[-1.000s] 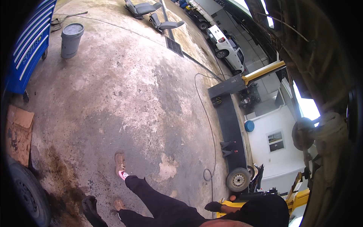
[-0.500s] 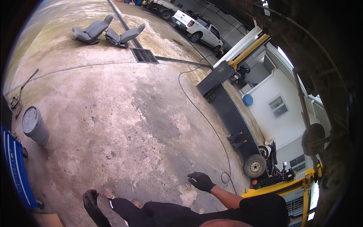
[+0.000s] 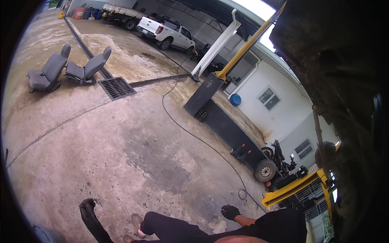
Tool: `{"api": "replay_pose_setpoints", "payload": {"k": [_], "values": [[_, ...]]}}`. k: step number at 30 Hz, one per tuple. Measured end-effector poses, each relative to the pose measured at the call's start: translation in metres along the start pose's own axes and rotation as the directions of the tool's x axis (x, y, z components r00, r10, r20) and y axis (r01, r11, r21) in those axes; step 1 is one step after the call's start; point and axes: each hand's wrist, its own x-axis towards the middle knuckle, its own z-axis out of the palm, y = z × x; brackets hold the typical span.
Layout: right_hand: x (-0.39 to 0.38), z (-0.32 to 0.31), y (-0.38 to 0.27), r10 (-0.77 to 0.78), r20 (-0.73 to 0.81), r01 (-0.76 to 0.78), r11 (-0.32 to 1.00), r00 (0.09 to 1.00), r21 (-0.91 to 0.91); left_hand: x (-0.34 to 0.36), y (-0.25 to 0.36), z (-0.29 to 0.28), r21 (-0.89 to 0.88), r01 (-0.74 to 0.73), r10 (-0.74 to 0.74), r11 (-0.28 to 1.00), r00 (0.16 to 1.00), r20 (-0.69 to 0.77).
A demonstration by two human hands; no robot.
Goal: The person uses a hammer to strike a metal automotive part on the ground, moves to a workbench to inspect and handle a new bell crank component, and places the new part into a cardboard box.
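My left hand (image 3: 87, 208), in a black glove, hangs low over the concrete floor (image 3: 121, 162) at the lower left. Its fingers are curled together, and nothing shows in them. On the other side of my body, my right hand (image 3: 230, 212) wears a black glove too. Its fingers are loosely bent and slightly apart, with no object in them. Neither hand touches anything. Between them are my dark trousers (image 3: 174, 227) and a shoe (image 3: 137, 221). The nearest thing to my right hand is a thin black hose (image 3: 242, 194) looped on the floor.
Two grey car seats (image 3: 50, 69) stand far left by a drain grate (image 3: 116, 88). A low dark wall (image 3: 227, 125) runs along the right, with a wheel (image 3: 265, 170) against it. Yellow lift parts (image 3: 298, 188) and a dark vehicle underside (image 3: 340, 81) crowd the right. A pickup (image 3: 168, 32) is parked behind.
My view has swung left and up, with the seats and pickup showing differently. The blue tool cart has left view. My right hand sits lower and further right, its fingers more bent.
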Motion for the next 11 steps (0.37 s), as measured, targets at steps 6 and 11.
{"api": "replay_pose_setpoints", "payload": {"k": [6,11], "values": [[0.069,-0.066,-0.053,0.423,-0.166,-0.4,0.903,0.891,0.158,0.192,0.1,0.273,-0.255,-0.033,0.165,0.966,0.84,0.517],[0.195,-0.147,-0.138,0.544,-0.421,-0.376,0.827,0.726,0.418,0.3,0.137,0.419,-0.29,0.03,0.204,0.957,0.643,0.738]]}}
